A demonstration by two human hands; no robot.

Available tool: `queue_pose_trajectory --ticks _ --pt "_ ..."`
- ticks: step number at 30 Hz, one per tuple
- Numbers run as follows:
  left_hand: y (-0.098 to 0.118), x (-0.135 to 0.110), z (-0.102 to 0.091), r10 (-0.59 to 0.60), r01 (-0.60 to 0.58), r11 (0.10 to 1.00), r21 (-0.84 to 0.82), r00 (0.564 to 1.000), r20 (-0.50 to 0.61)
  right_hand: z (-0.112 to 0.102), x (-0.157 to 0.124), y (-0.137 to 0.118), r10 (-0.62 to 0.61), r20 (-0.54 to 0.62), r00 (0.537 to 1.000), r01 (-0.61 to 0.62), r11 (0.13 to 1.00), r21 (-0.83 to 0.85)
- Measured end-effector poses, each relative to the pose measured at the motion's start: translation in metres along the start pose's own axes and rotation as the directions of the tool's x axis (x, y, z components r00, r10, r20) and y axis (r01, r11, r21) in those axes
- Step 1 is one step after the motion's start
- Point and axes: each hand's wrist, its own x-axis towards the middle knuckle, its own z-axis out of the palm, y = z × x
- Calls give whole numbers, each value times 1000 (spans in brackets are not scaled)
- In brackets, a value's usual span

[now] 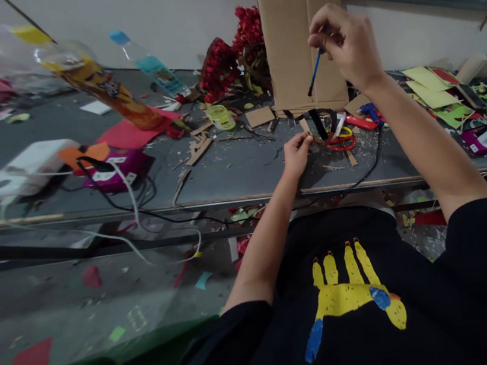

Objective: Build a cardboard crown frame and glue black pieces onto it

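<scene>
My right hand [344,43] is raised in front of a tall cardboard sheet [302,31], its fingers pinched on a thin blue stick [315,72] that hangs down from them. My left hand [297,152] rests on the grey table [233,172], fingers closed on a small cardboard strip [307,128] beside a dark curved band [321,124]. Red and yellow rings [342,141] lie just right of that hand.
Red paper flowers [233,52] stand left of the cardboard. A plastic bottle [150,66], an orange bottle [105,87], a white box [26,169], a purple pack [118,169] and cables lie on the left. Green paper sheets [433,91] are at right. Scraps litter the floor.
</scene>
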Motion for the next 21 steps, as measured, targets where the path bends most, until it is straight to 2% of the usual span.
queue_pose_trajectory --ticks 5,7,10,14,21 --pt "-1 4 -1 -66 62 993 -96 997 -37 -5 -12 15 77 -204 976 -38 982 187" --pt "-1 5 -2 -89 84 988 -126 995 -37 -8 -18 20 142 -175 974 -105 973 205" --pt "-2 6 -4 -138 131 974 -185 990 -24 -11 -25 24 215 -73 974 -193 953 233" --pt "-1 6 -5 -184 177 954 -241 983 -6 -6 -29 30 209 -45 977 -182 924 336" --pt "9 2 -2 -244 237 928 -288 970 13 6 -29 38 226 28 974 -223 921 318"
